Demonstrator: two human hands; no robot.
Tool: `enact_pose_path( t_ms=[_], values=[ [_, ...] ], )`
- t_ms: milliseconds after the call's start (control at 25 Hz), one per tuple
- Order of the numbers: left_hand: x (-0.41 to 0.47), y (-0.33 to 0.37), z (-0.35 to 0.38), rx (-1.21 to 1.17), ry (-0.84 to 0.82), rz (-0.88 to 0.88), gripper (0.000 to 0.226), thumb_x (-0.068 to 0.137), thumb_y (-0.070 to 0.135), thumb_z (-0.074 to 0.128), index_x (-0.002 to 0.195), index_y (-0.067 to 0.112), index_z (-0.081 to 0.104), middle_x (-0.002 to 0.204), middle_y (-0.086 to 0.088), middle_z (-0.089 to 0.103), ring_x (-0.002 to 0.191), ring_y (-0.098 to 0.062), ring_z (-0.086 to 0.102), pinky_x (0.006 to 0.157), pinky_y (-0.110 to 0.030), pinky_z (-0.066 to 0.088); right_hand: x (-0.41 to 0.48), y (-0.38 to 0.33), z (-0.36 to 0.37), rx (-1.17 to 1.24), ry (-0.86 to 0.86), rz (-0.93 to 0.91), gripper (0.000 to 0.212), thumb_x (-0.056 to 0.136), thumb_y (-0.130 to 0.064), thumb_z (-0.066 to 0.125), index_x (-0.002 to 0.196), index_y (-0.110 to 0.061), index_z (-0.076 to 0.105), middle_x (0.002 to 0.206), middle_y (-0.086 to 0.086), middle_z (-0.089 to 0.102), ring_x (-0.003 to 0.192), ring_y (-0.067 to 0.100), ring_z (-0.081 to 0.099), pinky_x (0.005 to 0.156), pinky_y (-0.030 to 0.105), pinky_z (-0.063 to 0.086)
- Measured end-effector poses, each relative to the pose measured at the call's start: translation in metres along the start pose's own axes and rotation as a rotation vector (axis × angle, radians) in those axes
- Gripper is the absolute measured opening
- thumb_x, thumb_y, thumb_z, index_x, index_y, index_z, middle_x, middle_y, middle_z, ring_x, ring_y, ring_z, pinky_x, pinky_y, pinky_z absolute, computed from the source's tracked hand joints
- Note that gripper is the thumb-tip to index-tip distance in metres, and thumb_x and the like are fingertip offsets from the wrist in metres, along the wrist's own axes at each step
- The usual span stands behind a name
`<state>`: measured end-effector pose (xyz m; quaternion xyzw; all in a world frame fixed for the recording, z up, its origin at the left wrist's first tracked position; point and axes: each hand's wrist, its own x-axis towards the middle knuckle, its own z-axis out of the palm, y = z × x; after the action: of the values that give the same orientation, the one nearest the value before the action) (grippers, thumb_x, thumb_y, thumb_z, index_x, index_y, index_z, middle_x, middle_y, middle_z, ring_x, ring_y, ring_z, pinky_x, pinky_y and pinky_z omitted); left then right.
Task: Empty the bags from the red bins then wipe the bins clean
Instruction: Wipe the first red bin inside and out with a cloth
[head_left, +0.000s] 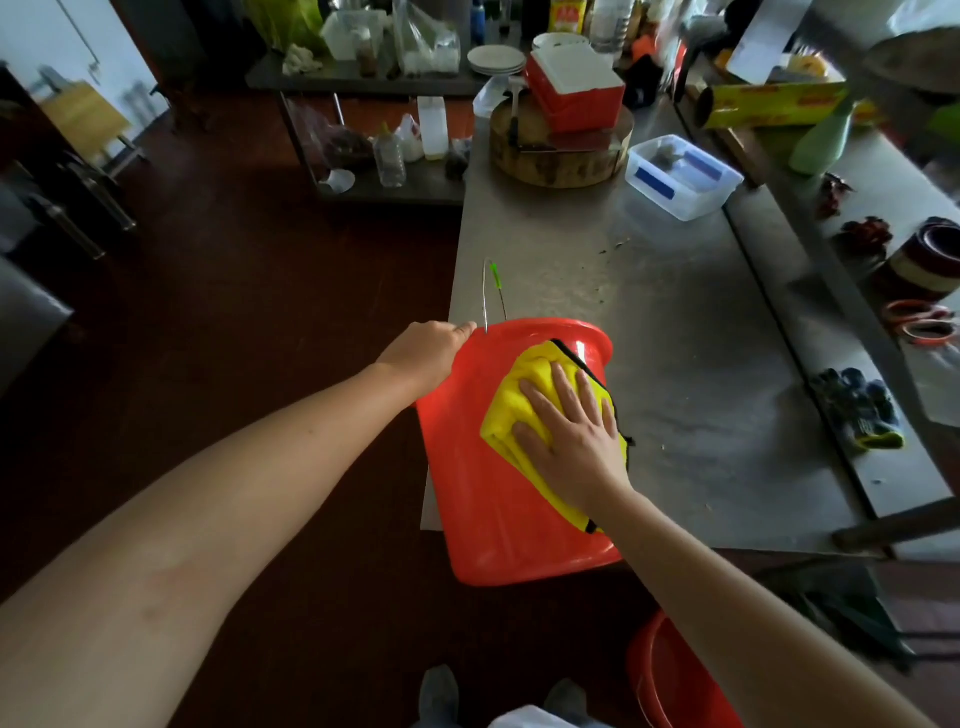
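Red bin (480, 499) overhangs table (685, 332) edge; gloves (860, 413) lie nearby.

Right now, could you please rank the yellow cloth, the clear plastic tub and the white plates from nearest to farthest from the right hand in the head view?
1. Yellow cloth: under the right hand, on the red bin.
2. Clear plastic tub: midway up the table, rightward.
3. White plates: on the far counter.

Steel table (675, 338), red bin (467, 493) tipped at near edge, clear tub (675, 207), possibly wooden chopping block (561, 163)
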<state>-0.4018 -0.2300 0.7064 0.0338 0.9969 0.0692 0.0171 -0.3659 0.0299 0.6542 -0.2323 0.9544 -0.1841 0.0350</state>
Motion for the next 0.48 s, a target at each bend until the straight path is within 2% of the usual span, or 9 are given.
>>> enact_pose_path(
  t_ms=[200,360,480],
  values=[
    [-0.003,0.01,-0.007,0.051,-0.014,0.003,0.065,0.094,-0.009,0.034,0.155,0.013,0.033,0.127,-0.016,0.06,0.1,-0.037,0.064,0.082,-0.043,0.054,-0.054,0.012,0.014,0.036,0.054,-0.002,0.059,0.099,-0.072,0.03,0.154,-0.053,0.022,0.168,-0.009,0.015,0.156,0.019,0.001,0.123,0.056,0.015],
    [-0.006,0.011,-0.007,0.051,-0.03,0.015,0.063,0.095,-0.008,0.035,0.154,0.014,0.034,0.117,-0.015,0.062,0.088,-0.033,0.064,0.073,-0.044,0.054,-0.085,0.011,0.021,0.045,0.071,-0.003,0.059,0.099,-0.072,0.029,0.154,-0.053,0.023,0.169,-0.011,0.009,0.156,0.016,-0.004,0.124,0.055,0.013],
    [-0.005,0.013,-0.005,0.015,-0.039,0.001,0.062,0.096,-0.007,0.034,0.154,0.016,0.034,0.118,-0.013,0.06,0.089,-0.032,0.064,0.071,-0.04,0.051,-0.103,0.009,0.025,0.041,0.088,-0.007,0.058,0.099,-0.072,0.028,0.154,-0.052,0.024,0.169,-0.012,0.006,0.156,0.018,-0.006,0.123,0.055,0.013]
  ],
)
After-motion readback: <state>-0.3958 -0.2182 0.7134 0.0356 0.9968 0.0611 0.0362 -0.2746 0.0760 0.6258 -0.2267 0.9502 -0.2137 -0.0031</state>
